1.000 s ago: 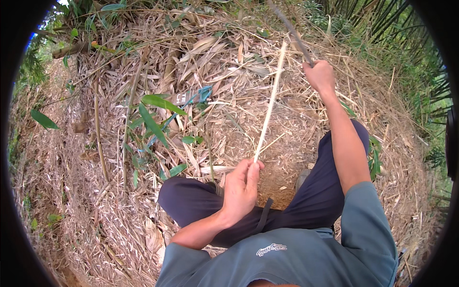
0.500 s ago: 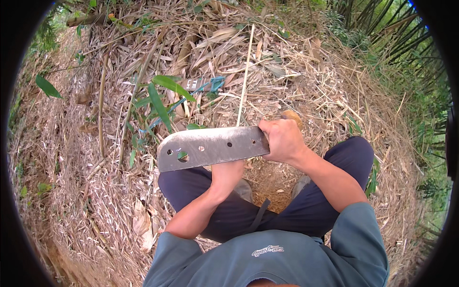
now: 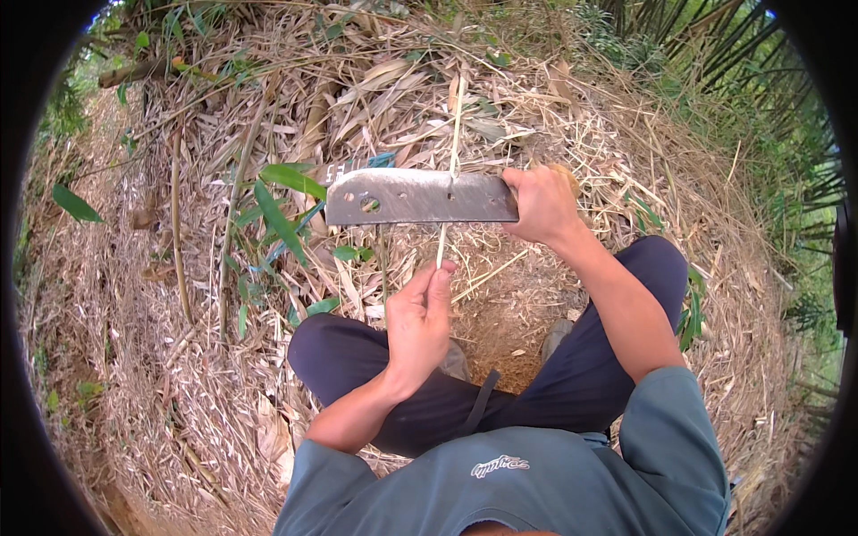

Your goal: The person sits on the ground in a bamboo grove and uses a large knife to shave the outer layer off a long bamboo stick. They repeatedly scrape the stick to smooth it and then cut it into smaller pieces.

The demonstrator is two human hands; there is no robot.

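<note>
One strip (image 3: pixel 458 125) juts fwd from L hand (image 3: pixel 418 323).

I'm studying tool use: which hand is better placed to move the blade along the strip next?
Probably the right hand: it grips the handle, and the blade crosses the pale strip; the left hand pinches the strip's near end.

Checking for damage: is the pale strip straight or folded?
Straight where visible: the pale strip lines up on both sides of the knife, which hides part.
</note>
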